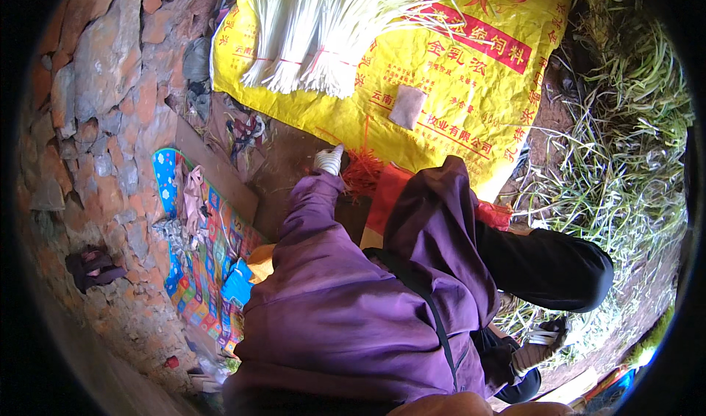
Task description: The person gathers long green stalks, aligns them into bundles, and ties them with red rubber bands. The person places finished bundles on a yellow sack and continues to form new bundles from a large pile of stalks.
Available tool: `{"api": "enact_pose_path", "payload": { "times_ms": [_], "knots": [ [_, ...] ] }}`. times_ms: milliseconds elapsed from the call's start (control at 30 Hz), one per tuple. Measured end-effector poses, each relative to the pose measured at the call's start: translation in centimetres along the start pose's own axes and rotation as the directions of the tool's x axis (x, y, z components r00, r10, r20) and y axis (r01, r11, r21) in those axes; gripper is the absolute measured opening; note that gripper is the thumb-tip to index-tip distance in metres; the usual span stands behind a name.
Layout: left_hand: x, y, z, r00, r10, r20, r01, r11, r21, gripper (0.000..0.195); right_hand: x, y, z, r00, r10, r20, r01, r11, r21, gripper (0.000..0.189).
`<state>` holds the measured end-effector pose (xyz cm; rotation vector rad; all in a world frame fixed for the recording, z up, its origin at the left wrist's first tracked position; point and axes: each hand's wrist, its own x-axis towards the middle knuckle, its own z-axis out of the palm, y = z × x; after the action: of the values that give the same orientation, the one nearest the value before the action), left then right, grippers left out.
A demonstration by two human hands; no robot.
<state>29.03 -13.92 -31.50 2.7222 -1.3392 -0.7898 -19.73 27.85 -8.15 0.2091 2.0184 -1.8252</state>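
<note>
My left hand (329,160), in a pale knitted glove, reaches to the near edge of a yellow woven plastic sack (309,119). It is beside a heap of red ties (362,169); its fingertips are too unclear to show a grip. On the sack lie bundles of long white-stemmed greens (325,57), like blanched chives, bound with thin red ties. A small pale pad or pouch (408,107) rests to their right. Low at the right is a ribbed, white-striped shape (535,350), perhaps my gloved right hand; I cannot be sure what it is or holds.
Loose green and pale leaves (601,195) cover the ground on the right. A rough brick and stone wall (110,85) rises at the left, beside a colourful patterned mat (201,283). My bent knee (579,275) in black trousers juts right. Red fabric (391,190) lies below the sack.
</note>
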Motion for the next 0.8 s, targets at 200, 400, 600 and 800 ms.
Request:
{"api": "enact_pose_path", "payload": {
  "times_ms": [200,400,600,800],
  "knots": [
    [1.5,-0.8,1.7,0.990,0.139,0.029,-0.127,0.956,-0.266,0.046,-0.5,0.2,-0.4,1.000,-0.013,-0.021,0.013,1.000,0.006,0.032],
    [4.3,-6.1,-2.3,0.998,0.036,0.043,-0.016,0.923,-0.386,0.021,-0.6,0.4,-0.7,1.000,-0.002,-0.020,0.002,1.000,0.016,0.031],
    [3.1,-3.9,1.2,0.924,0.329,0.193,-0.326,0.944,-0.050,0.024,-0.7,0.6,-0.7,1.000,-0.010,-0.020,0.010,1.000,0.019,0.031],
    [2.3,-0.4,1.5,0.947,0.211,0.243,-0.274,0.925,0.263,0.035,-1.0,0.8,-0.8,0.999,-0.007,-0.032,0.008,0.999,0.031,0.031]
  ]
}}
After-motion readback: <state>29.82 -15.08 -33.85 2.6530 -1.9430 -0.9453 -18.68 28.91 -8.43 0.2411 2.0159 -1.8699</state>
